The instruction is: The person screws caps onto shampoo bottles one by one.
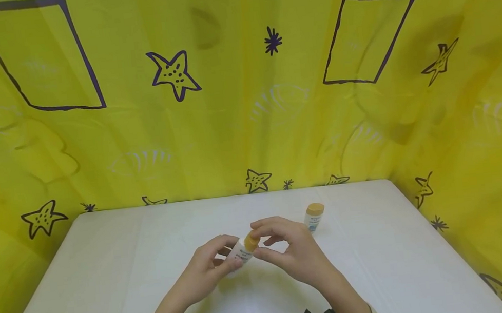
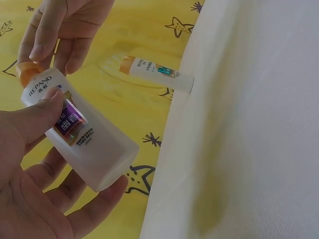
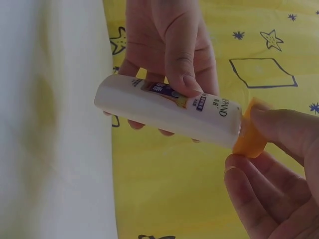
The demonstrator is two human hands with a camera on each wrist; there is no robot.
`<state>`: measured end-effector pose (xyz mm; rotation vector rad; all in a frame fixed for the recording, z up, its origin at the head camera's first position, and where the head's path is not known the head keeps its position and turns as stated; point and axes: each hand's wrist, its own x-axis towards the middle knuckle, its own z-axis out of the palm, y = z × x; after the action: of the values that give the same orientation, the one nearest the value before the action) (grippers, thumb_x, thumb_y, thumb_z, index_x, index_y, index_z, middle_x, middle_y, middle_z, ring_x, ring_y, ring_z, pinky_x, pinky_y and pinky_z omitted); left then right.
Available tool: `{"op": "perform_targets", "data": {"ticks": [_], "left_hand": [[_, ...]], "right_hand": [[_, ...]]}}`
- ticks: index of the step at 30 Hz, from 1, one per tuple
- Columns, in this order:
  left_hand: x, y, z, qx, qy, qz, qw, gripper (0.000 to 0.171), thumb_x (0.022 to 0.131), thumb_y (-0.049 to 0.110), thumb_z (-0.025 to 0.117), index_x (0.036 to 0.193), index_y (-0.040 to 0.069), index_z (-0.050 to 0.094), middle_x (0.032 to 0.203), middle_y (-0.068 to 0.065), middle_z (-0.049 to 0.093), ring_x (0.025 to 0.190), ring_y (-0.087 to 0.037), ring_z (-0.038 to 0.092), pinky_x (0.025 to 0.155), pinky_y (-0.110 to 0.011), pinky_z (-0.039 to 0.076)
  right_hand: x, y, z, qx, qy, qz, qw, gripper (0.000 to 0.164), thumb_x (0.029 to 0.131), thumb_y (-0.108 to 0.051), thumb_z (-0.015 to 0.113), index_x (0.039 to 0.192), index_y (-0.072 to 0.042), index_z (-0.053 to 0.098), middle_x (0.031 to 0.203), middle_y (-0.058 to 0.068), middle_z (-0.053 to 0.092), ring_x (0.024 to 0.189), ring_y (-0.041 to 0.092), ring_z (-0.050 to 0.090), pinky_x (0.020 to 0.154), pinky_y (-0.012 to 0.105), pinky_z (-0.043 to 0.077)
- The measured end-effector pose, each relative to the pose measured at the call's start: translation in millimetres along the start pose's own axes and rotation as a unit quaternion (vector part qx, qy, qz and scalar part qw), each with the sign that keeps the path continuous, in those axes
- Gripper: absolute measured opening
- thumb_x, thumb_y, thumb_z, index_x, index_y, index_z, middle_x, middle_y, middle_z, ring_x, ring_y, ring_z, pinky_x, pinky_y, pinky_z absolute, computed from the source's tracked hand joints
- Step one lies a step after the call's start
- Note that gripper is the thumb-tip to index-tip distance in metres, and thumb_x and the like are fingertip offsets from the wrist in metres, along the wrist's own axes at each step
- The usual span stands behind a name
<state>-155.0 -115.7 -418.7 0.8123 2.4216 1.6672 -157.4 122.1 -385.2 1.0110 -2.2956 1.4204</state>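
My left hand (image 1: 204, 271) grips a white plastic bottle (image 2: 99, 149), thumb across its purple label and fingers behind it. The bottle is tilted above the table, its orange cap (image 3: 251, 132) pointing up toward the right hand. With thumb and fingertips my right hand (image 1: 298, 250) pinches that cap; in the right wrist view the thumb lies on one side and a finger on the other. Cap and bottle are together, and whether the cap is loosened cannot be told. A second white bottle (image 1: 313, 218) with an orange cap stands upright behind the right hand.
Both hands are over a white-covered table (image 1: 120, 274). A yellow curtain (image 1: 229, 128) with drawn stars and frames hangs at the table's far edge and along both sides. The second bottle's label (image 2: 166, 71) has a teal patch.
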Motion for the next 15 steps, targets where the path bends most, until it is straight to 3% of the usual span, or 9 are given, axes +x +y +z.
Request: {"op": "perform_targets", "data": {"ticks": [15], "left_hand": [[0.4, -2.3, -3.7, -0.009, 0.007, -0.006, 0.9999, 0.029, 0.095, 0.024, 0.069, 0.122, 0.018, 0.062, 0.117, -0.002, 0.065, 0.104, -0.028, 0.062, 0.085, -0.032, 0.058]], "right_hand": [[0.3, -0.3, -1.0, -0.023, -0.003, -0.029, 0.999, 0.033, 0.084, 0.006, 0.073, 0.110, -0.014, 0.072, 0.113, 0.001, 0.070, 0.096, 0.013, 0.068, 0.074, 0.024, 0.059]]}}
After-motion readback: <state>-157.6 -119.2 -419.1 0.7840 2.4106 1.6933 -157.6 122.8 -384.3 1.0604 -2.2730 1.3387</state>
